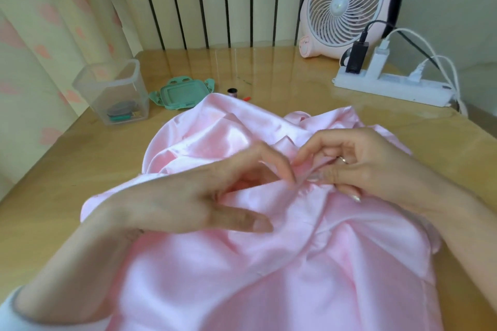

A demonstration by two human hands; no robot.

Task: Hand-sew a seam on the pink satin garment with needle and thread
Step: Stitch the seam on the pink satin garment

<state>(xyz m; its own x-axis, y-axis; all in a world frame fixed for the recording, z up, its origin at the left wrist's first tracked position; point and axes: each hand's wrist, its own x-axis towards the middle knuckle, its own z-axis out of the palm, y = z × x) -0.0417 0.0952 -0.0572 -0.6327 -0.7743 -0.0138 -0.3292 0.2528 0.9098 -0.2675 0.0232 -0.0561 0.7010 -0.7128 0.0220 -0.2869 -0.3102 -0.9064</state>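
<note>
Item: pink satin garment [269,290], one, glossy and smooth, crumpled in soft folds across the varnished wooden counter [67,158], lying under both your hands.

Your left hand [193,196]: grip apart, bent fingertips resting on a raised fold, thumb flat on the satin.

Your right hand [371,166]: grip clamped on the same fold; one ring [343,160]. Needle and thread too blurred to make out.

Also listed:
- one clear plastic box [113,88], square with rounded corners
- one green clip lid [180,95]
- one small spool [231,92]
- one round-grilled pink fan [347,5]
- one white power strip [398,86], three plugs.
</note>
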